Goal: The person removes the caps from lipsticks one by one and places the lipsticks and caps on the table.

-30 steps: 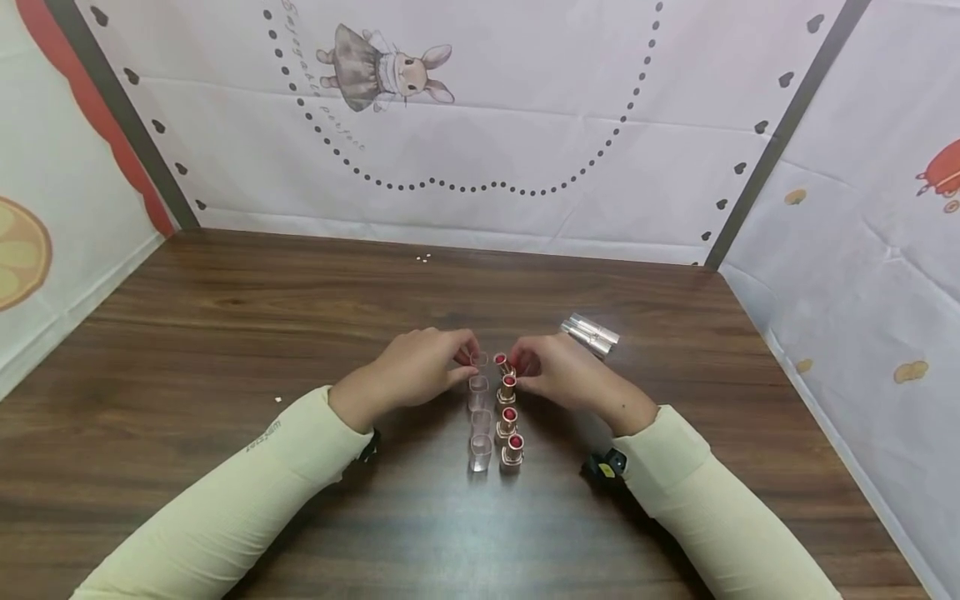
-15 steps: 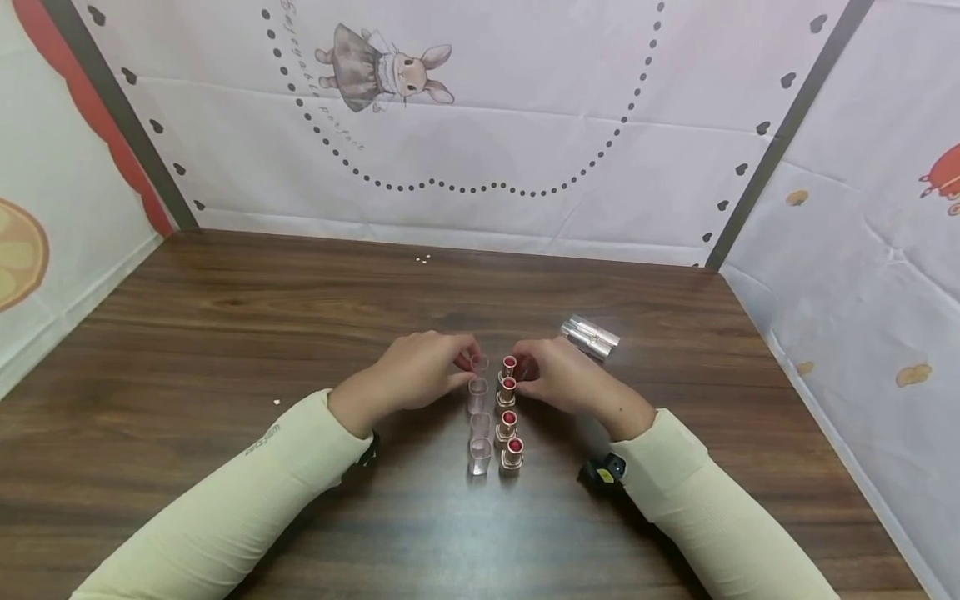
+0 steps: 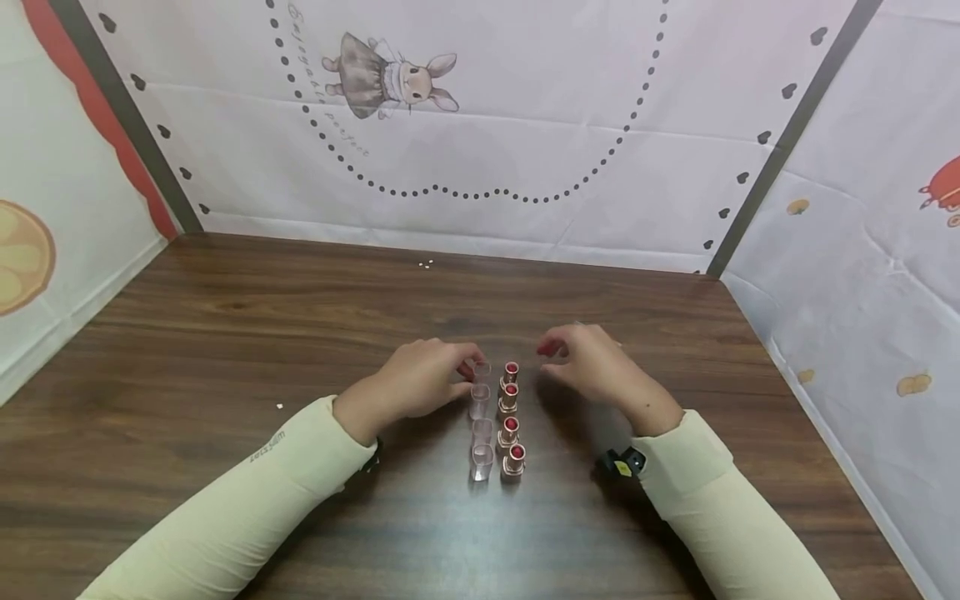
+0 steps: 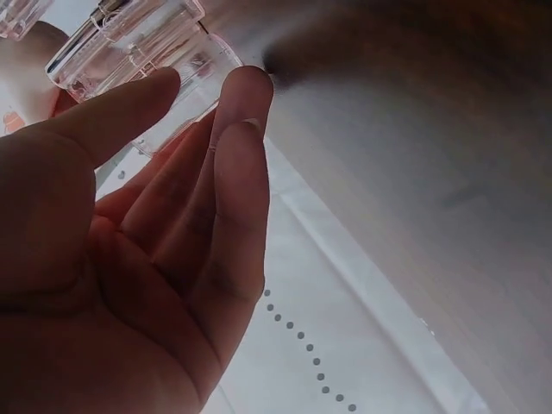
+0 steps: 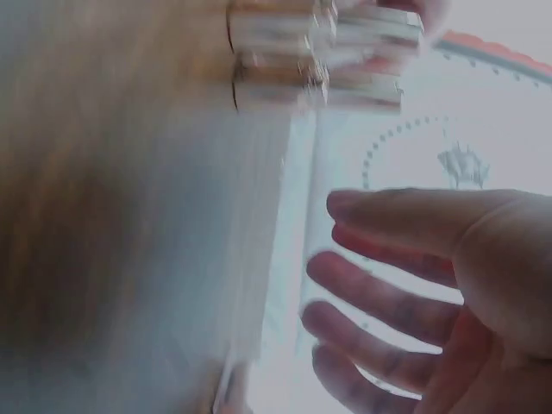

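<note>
Several red lipsticks [image 3: 508, 400] in gold-rimmed holders stand uncapped in a column on the table. Just left of them runs a matching column of clear plastic caps [image 3: 482, 458]. My left hand [image 3: 420, 382] has its thumb and fingertips around the farthest clear cap [image 4: 197, 73]. My right hand [image 3: 592, 365] is in the air right of the farthest lipstick [image 3: 512, 372], holding nothing. In the right wrist view its fingers [image 5: 371, 289] are loosely bent and apart, with blurred lipsticks beyond them.
The brown wooden table [image 3: 337, 292] meets a printed cloth wall [image 3: 510, 142] at the back. Tiny white bits [image 3: 426, 264] lie near that wall, and another white bit [image 3: 280, 406] lies left of my left forearm. The silver tubes at the right are mostly hidden behind my right hand.
My right hand let go of the farthest lipstick, which now stands in line with the others, and moved right, covering the silver tubes. My left hand stayed at the farthest cap.
</note>
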### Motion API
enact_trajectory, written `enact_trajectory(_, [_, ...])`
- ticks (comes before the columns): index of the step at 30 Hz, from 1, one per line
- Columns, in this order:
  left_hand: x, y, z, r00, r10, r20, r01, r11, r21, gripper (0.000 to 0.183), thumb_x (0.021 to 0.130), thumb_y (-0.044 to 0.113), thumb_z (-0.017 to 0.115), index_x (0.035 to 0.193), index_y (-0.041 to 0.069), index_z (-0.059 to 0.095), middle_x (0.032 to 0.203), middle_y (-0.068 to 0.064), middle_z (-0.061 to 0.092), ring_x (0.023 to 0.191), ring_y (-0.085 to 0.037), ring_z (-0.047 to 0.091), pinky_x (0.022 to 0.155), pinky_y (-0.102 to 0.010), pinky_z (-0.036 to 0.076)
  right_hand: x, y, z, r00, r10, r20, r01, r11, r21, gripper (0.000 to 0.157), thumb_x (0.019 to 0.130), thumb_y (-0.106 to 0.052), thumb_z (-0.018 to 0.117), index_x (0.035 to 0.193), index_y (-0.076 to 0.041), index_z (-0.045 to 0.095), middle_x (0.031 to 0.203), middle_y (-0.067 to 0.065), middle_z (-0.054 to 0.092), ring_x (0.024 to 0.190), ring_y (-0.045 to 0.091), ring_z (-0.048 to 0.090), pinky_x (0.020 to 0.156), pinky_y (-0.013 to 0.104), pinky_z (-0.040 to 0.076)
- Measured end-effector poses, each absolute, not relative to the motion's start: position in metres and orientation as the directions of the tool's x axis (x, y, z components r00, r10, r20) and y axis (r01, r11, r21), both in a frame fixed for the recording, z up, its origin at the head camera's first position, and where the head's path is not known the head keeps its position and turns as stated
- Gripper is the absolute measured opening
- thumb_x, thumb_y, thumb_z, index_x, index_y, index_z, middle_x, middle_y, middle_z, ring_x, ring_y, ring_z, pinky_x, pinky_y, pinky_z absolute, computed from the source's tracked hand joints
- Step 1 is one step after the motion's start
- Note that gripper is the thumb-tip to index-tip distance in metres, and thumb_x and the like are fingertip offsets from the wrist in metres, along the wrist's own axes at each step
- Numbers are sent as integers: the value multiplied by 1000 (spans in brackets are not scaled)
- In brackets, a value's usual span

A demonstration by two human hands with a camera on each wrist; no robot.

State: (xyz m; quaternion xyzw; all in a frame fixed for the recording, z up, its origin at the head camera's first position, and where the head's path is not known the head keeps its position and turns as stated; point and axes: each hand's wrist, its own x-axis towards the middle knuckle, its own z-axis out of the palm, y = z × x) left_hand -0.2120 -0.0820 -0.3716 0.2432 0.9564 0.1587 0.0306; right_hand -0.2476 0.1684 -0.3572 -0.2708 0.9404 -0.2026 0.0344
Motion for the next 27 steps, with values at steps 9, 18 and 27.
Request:
enact_trajectory(9, [-207, -86, -383, -883, 468, -5, 446, 844, 299, 39, 89, 26, 77, 125, 22, 65, 108, 7, 75, 106, -20, 69, 86, -47, 54, -258, 196, -360, -942, -327, 75, -334, 937, -102, 20, 87, -8, 73, 106, -4, 74, 101, 16, 71, 85, 28, 64, 71, 47, 53])
enact_trajectory(18, [-203, -87, -386, -883, 469, 17, 459, 855, 243, 48, 87, 25, 79, 131, 19, 62, 108, 3, 75, 104, -23, 70, 78, -48, 56, -261, 203, -367, -949, -316, -5, -313, 943, -112, 15, 90, -9, 71, 102, -1, 73, 96, 15, 71, 73, 23, 60, 65, 40, 51])
enact_trajectory(27, [-208, -89, -377, -878, 478, 32, 471, 850, 235, 55, 88, 22, 78, 138, 18, 58, 108, 2, 75, 104, -23, 70, 78, -49, 55, -261, 204, -366, -951, -309, -28, -300, 937, -178, 17, 88, -15, 74, 94, -1, 67, 82, 11, 66, 66, 21, 57, 60, 33, 47])
